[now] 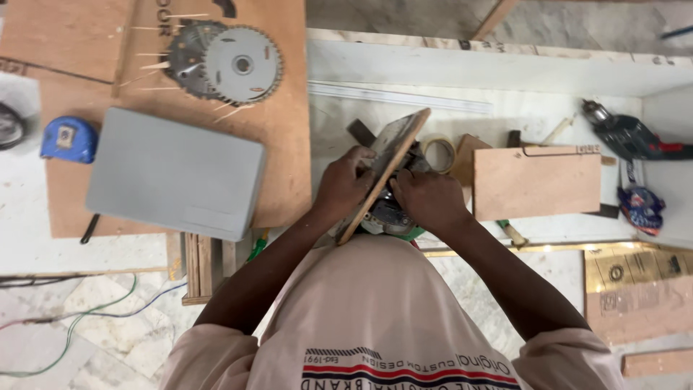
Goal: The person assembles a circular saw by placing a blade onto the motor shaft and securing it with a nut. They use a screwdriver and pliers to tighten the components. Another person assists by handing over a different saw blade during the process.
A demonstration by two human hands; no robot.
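Note:
I look straight down at my own arms. My left hand (345, 182) grips a thin plywood board (393, 155) that stands on edge, tilted from lower left to upper right. My right hand (427, 198) is closed over a round power tool with a green body (390, 217) pressed against the board's right face. The tool is mostly hidden beneath my hands and the board. A roll of tape (440, 153) lies just behind my right hand.
Two circular saw blades (224, 63) lie on a brown plywood sheet (285, 137) at the upper left, with a grey flat panel (173, 173) and blue tape measure (68, 139) nearby. A small plywood piece (538, 182), a hammer, a drill (628, 136) and cardboard (639, 296) sit right. Wires trail at the lower left.

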